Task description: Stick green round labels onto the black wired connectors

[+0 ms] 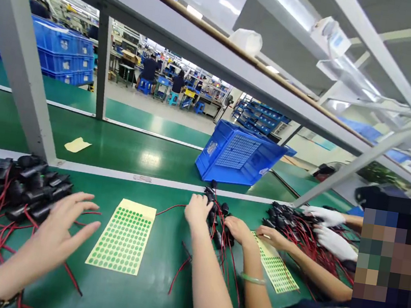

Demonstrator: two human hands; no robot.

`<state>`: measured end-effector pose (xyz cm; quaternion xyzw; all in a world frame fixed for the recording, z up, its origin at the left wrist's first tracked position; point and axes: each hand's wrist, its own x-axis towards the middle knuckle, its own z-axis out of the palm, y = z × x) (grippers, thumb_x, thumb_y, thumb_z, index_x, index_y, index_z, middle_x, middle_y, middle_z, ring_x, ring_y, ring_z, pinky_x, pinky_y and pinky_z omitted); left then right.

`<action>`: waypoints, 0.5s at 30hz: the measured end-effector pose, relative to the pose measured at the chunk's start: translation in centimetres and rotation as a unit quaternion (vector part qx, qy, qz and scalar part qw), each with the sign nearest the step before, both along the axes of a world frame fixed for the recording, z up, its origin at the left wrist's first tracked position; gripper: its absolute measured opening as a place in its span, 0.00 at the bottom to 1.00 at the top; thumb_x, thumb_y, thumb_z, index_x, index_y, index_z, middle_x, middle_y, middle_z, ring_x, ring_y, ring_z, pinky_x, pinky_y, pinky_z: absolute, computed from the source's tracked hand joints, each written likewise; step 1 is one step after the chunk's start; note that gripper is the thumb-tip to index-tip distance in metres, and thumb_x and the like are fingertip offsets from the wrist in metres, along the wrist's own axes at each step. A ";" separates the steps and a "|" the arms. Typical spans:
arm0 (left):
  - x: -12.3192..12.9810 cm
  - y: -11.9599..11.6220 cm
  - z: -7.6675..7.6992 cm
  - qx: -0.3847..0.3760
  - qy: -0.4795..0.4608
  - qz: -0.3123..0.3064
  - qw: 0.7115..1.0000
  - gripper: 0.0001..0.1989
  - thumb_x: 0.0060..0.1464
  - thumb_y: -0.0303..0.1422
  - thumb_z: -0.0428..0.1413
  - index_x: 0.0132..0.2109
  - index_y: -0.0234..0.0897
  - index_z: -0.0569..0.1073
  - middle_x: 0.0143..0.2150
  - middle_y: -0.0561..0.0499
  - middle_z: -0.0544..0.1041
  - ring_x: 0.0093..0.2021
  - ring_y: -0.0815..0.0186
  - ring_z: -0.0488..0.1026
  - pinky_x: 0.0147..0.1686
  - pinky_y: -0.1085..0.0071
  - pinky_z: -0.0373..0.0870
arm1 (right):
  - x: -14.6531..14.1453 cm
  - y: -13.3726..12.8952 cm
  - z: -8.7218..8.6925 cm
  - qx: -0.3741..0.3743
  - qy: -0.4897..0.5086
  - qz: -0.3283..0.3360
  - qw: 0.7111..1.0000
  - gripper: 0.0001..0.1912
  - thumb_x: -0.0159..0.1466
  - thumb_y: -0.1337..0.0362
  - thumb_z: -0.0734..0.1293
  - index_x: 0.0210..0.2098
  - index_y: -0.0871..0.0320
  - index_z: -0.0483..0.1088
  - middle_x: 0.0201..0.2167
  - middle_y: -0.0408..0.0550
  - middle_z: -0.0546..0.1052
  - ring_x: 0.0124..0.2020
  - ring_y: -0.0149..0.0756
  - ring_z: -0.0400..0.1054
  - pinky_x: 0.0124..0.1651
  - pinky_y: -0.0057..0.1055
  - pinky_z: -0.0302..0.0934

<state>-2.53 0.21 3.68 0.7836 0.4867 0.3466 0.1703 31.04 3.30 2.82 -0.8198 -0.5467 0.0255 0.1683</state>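
My left hand (63,228), with a beaded bracelet at the wrist, hovers with spread fingers at the right side of a heap of black parts with red wires (16,192). A sheet of green round stickers (125,240) lies on the green table between my hands. Further right, my right hand (198,209) reaches to a smaller group of black parts (220,223). Its fingers are bent at the left edge of that group, and whatever they may hold is hidden.
Beside my right arm, a co-worker's hands (240,230) are near a second sticker sheet (278,270). Another person's white-gloved hands (325,216) touch a wired pile (295,224). A blue crate (240,154) lies tipped beyond the table's ledge; a paper scrap (77,144) lies left.
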 end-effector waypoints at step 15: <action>2.0 -0.5 -1.2 -0.473 -0.524 -0.122 0.697 0.13 0.52 0.40 0.50 0.37 0.34 0.69 0.37 0.46 0.72 0.42 0.62 0.69 0.45 0.65 0.64 | 2.2 -3.2 10.6 0.133 0.377 0.229 0.888 0.21 0.50 0.67 0.65 0.44 0.57 0.66 0.37 0.49 0.72 0.39 0.38 0.66 0.43 0.35 0.57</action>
